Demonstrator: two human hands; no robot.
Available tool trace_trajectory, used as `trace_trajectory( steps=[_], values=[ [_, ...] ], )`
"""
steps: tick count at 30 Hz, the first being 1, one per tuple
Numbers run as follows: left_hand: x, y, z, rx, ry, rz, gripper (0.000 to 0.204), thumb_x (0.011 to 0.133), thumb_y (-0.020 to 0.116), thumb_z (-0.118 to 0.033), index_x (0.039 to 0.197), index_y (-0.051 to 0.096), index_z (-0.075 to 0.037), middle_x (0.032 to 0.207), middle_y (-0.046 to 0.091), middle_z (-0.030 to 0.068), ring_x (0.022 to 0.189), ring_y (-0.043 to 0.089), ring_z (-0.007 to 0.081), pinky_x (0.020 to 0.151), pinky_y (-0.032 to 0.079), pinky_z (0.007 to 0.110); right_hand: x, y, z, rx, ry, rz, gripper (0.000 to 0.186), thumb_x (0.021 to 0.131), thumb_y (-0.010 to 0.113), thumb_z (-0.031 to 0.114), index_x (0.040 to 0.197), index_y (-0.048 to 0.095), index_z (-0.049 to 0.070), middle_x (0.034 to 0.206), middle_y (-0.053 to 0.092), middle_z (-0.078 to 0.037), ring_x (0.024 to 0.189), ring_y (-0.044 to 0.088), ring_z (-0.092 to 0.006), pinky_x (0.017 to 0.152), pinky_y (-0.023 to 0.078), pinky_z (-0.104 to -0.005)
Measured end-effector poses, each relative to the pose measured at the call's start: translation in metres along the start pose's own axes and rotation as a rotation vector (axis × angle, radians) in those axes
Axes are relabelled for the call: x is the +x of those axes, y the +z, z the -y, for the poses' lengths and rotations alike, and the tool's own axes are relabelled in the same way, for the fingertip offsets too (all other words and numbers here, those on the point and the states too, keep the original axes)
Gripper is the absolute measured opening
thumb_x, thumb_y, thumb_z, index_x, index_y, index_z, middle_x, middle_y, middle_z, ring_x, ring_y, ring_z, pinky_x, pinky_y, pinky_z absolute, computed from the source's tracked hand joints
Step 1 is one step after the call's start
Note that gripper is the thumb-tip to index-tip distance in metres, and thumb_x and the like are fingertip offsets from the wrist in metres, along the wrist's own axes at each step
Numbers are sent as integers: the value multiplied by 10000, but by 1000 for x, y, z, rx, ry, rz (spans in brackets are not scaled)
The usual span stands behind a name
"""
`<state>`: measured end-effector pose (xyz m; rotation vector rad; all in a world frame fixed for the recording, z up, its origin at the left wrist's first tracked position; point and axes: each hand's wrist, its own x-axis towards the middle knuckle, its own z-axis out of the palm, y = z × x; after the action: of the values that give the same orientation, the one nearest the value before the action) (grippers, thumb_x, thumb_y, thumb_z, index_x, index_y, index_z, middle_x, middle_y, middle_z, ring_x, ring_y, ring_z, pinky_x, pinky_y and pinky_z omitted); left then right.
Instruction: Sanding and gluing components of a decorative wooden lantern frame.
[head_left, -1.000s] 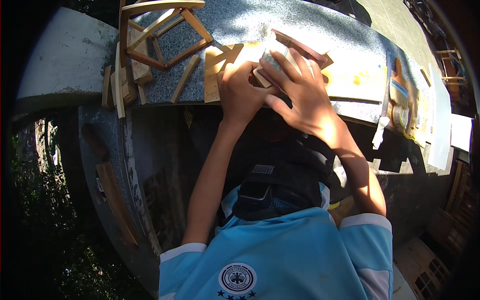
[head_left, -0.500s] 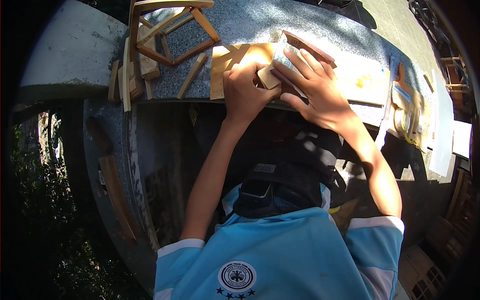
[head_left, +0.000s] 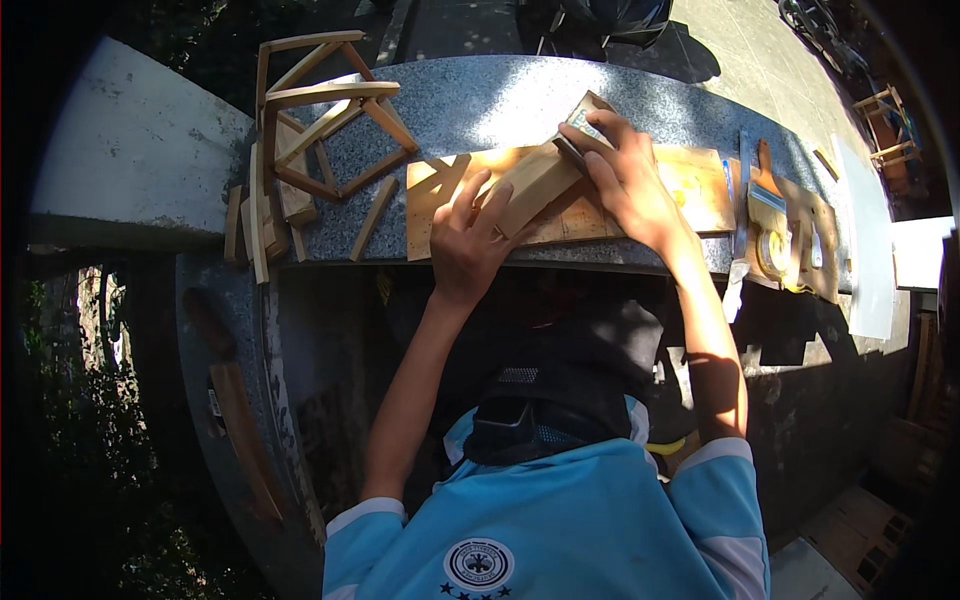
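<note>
My left hand (head_left: 469,245) grips the near end of a pale wooden block (head_left: 538,200), with the fingers along its side and the thumb under the near edge. The block lies aslant over a flat wooden board (head_left: 690,190), its far end pointing up and to the right. At that far end, my right hand (head_left: 632,185) is closed on a sheet of sandpaper (head_left: 588,116) with a printed pale back. The paper is bent over the block's end, and my right fingers partly hide it.
A wooden frame of joined sticks (head_left: 335,120) stands at the left of the speckled stone bench (head_left: 450,85), near a loose stick (head_left: 373,218). To the right lie a paintbrush (head_left: 767,195) and a tape roll (head_left: 773,250). A long dark-handled tool (head_left: 240,430) rests at lower left.
My right hand has drawn the sandpaper to the block's far end, baring more wood. My left fingers have spread along the block. The whole view has shifted a little.
</note>
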<state>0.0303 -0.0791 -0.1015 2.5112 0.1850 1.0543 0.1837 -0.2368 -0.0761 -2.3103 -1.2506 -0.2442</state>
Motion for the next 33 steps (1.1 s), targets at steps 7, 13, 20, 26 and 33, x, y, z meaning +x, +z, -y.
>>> trace_trajectory(
  steps=[7, 13, 20, 26, 33],
  values=[
    [-10, -6, -15, -128, -119, 201, 479, 622, 744, -335, 1007, 598, -91, 1006, 589, 88, 933, 557, 217, 830, 336, 332, 33, -25, -14, 279, -3, 379, 316, 718, 622, 136, 1026, 607, 69, 969, 562, -126, 894, 548, -287, 804, 446, -335],
    [25, 14, -7, 53, -200, 16, 517, 548, 762, -300, 953, 611, -16, 902, 624, 135, 1044, 508, 320, 895, 351, 394, 43, 30, -22, -89, -201, -195, 340, 762, 572, 239, 1066, 565, 86, 1207, 478, -131, 1136, 436, -288, 928, 366, -392],
    [42, 22, 25, -342, -329, 337, 534, 557, 745, -306, 990, 615, -21, 840, 628, 186, 1021, 547, 285, 927, 360, 340, 54, 33, 27, -80, -329, -76, 416, 799, 493, 282, 1145, 512, 52, 1200, 494, -128, 1137, 444, -288, 978, 322, -392],
    [41, 18, 25, -295, -242, 278, 545, 540, 750, -324, 989, 628, -40, 914, 617, 198, 1017, 540, 270, 942, 351, 348, 74, 34, 7, -292, 22, -132, 452, 827, 442, 365, 1155, 514, 62, 1232, 466, -144, 1163, 404, -335, 1001, 270, -427],
    [43, 15, 24, -249, -166, 299, 499, 567, 723, -394, 920, 647, -49, 906, 636, 137, 1066, 523, 223, 1007, 265, 352, 53, 56, 1, -409, -111, -154, 401, 799, 516, 336, 1123, 538, 100, 1192, 492, -113, 1116, 459, -263, 940, 353, -405]
  ],
)
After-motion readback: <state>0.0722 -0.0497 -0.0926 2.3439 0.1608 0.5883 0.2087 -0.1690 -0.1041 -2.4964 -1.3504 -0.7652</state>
